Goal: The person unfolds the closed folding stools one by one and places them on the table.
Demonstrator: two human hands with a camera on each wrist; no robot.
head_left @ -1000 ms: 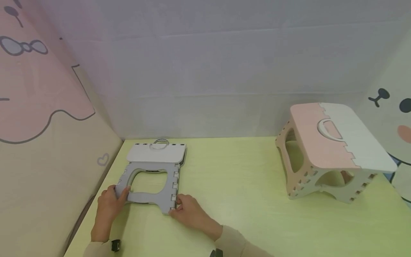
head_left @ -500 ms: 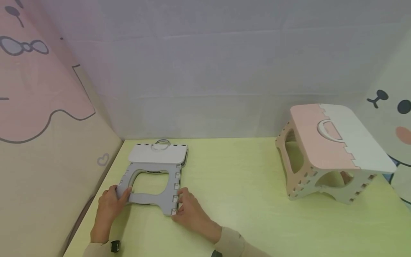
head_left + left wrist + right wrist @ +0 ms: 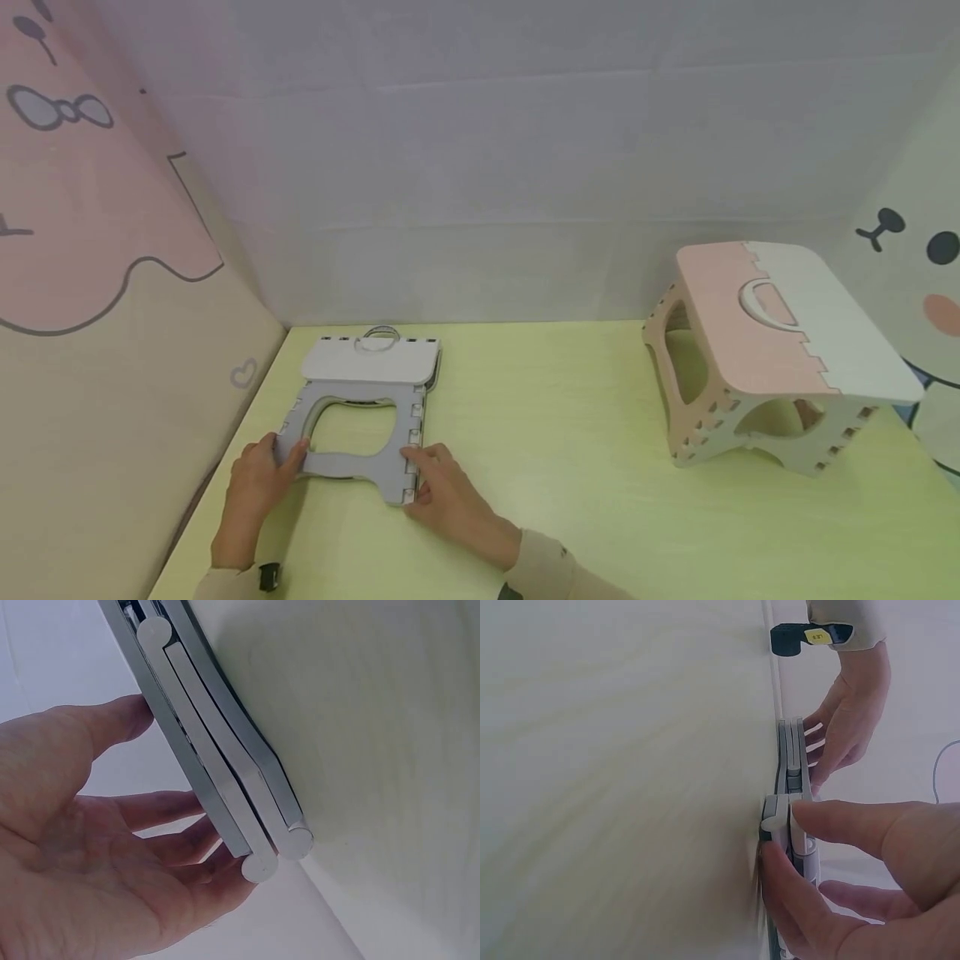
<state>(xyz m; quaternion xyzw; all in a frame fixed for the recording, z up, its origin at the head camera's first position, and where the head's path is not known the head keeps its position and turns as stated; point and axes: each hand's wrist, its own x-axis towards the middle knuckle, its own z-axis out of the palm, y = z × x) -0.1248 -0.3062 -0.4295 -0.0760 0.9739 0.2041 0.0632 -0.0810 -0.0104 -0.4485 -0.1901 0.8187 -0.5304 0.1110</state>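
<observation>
The folded stool (image 3: 363,389) lies on the table (image 3: 540,433), my left hand (image 3: 255,479) at its left, my right hand (image 3: 450,500) at its right. Behind it is the wall (image 3: 480,167); well to its right stands another stool (image 3: 780,350).

Grips near left leg of the folded stool (image 3: 367,390) with left hand (image 3: 255,477), with left thumb (image 3: 120,721) laid on its upper face and left fingers (image 3: 161,808) at its outer edge. Pinches near right corner of the stool with right hand (image 3: 452,502), with right thumb (image 3: 847,823) and right fingers (image 3: 799,896) bent onto it. Shows left wrist (image 3: 235,546) nearer than the stool, right wrist (image 3: 501,537) to its near right, slanted inward. Wears pale sleeves (image 3: 543,567) down to both wrists.
</observation>
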